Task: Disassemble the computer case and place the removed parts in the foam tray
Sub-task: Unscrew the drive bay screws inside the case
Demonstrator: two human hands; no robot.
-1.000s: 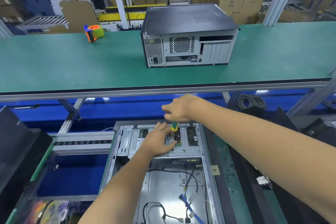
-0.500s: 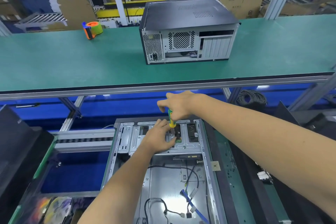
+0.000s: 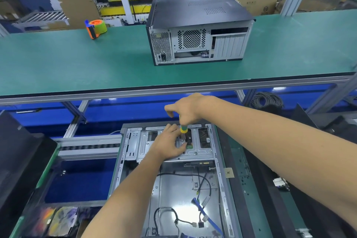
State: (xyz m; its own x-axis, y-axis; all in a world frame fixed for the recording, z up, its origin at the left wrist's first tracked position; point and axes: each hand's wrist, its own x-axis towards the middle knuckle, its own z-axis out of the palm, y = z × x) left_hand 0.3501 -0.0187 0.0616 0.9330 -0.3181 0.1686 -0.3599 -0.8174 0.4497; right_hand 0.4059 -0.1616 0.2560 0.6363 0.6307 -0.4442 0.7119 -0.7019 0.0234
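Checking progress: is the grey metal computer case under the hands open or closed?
Open. The grey metal computer case has no side panel: its bare floor and loose cables show from above.

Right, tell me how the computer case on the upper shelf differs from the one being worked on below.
The upper case is closed, its dark top panel on; the lower case lies open, its metal floor and loose cables showing. The upper case stands untouched on the green shelf; the lower case has the left hand resting on its drive bracket and the right hand holding a screwdriver above it. Both have bare grey metal frames.
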